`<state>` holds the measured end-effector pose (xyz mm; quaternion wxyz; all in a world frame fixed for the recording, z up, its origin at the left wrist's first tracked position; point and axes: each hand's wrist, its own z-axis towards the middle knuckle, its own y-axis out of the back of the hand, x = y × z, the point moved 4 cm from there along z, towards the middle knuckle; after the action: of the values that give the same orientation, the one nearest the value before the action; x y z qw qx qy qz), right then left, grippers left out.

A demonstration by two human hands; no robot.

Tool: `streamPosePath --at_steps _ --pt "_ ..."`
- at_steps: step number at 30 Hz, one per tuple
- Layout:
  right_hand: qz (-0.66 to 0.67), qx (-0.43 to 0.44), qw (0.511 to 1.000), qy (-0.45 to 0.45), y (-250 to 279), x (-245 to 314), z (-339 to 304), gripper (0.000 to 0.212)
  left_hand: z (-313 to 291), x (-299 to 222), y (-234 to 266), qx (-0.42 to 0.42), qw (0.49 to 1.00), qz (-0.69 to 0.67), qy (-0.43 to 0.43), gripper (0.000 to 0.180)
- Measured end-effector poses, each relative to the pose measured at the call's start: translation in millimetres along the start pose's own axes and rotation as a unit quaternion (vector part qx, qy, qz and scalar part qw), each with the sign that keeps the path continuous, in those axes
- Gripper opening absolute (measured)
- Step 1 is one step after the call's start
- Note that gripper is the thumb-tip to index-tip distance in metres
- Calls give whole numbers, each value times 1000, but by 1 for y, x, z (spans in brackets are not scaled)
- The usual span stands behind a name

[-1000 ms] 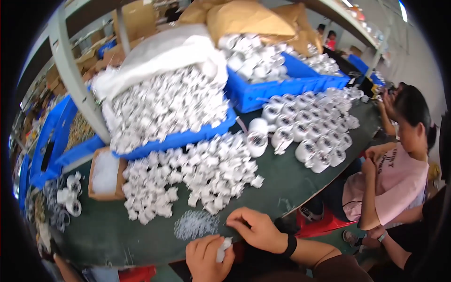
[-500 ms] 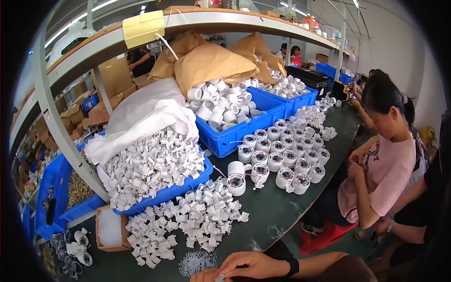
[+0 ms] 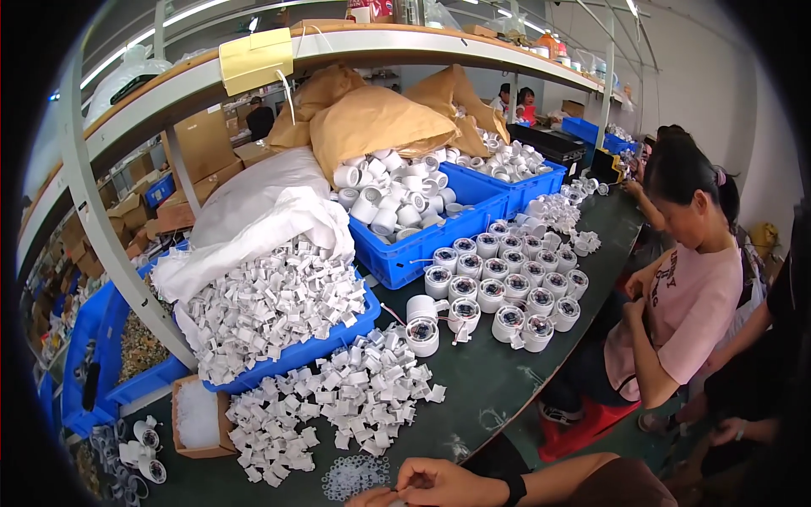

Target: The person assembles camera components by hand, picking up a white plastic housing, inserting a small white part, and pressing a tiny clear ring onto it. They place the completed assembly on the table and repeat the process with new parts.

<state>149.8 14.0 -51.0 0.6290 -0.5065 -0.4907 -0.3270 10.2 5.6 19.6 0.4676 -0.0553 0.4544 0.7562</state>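
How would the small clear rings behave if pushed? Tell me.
The small clear rings would probably scatter rather than move together, as they lie loose. They look thin, so each is likely very light. Many seem flat on the green table, so sliding seems likelier than rolling.

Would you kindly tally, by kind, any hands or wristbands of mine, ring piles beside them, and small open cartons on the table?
Left hand and right hand: 2
Black wristband: 1
Pile of translucent rings: 1
Small open carton: 1
Total: 5
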Motion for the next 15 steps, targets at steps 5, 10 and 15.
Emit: streamPosePath --at_steps 5,10,15 --pt "133 55 986 -88 -6 9 -6 14 -19 10 0 -47 999 14 -3 30" --pt "11 -21 999 -32 -9 27 -19 16 -10 9 1 -33 998 -42 -46 31" --pt "-151 25 987 54 -23 56 -12 15 -38 42 24 -9 997 -76 -19 34"
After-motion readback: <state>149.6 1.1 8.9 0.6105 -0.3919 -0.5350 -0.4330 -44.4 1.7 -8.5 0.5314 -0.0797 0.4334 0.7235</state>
